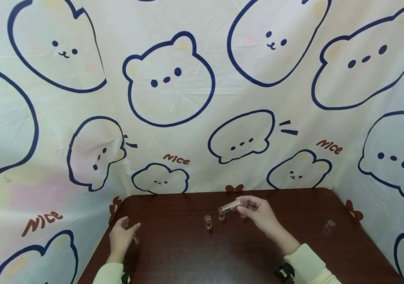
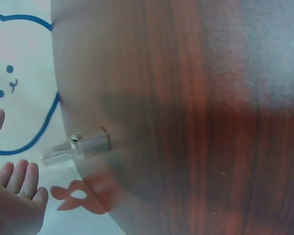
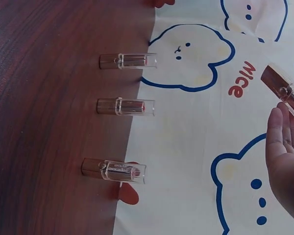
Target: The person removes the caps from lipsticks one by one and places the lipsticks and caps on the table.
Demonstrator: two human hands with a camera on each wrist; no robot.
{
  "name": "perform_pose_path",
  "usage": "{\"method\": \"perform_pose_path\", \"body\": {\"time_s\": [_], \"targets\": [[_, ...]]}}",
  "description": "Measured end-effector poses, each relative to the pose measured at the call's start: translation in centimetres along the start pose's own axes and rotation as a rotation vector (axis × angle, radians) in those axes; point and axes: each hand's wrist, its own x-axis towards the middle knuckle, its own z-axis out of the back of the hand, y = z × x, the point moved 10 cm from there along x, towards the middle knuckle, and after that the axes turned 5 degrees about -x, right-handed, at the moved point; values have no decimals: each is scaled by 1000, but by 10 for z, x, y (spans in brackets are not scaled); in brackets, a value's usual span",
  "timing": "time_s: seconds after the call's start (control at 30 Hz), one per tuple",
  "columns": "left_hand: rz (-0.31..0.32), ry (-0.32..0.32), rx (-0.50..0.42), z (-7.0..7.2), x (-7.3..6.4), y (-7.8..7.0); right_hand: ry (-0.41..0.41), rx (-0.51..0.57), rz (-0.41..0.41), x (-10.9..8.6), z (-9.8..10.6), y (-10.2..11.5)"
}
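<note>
Above the back of the table, my right hand (image 1: 258, 215) pinches a lipstick (image 1: 231, 206) between thumb and fingers, tilted nearly sideways. Three lipsticks with clear caps stand upright below it; in the right wrist view they are the first lipstick (image 3: 127, 60), the second lipstick (image 3: 125, 106) and the third lipstick (image 3: 115, 170). At the table's left side, my left hand (image 1: 121, 238) is held with thumb and fingers apart, gripping nothing. Close beside it stands another clear-topped tube (image 2: 90, 143), apart from the fingers.
A small clear cylinder (image 1: 329, 226) stands near the right edge of the dark wooden table (image 1: 202, 260). A cloth printed with bear faces (image 1: 170, 98) hangs behind the table and along its sides.
</note>
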Motion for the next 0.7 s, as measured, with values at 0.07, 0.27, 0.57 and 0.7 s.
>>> {"method": "perform_pose_path", "body": {"time_s": [0.07, 0.27, 0.57, 0.7], "targets": [[-27, 4, -8, 0, -1, -7, -12, 9, -11, 0, 3, 1], [-75, 6, -28, -4, -4, -28, -28, 38, -14, 1, 8, 4], [-121, 48, -75, -19, -8, -60, -52, 76, -23, 2, 15, 10], [-155, 66, -101, -26, -11, -77, -64, 79, -32, 2, 17, 12]]}}
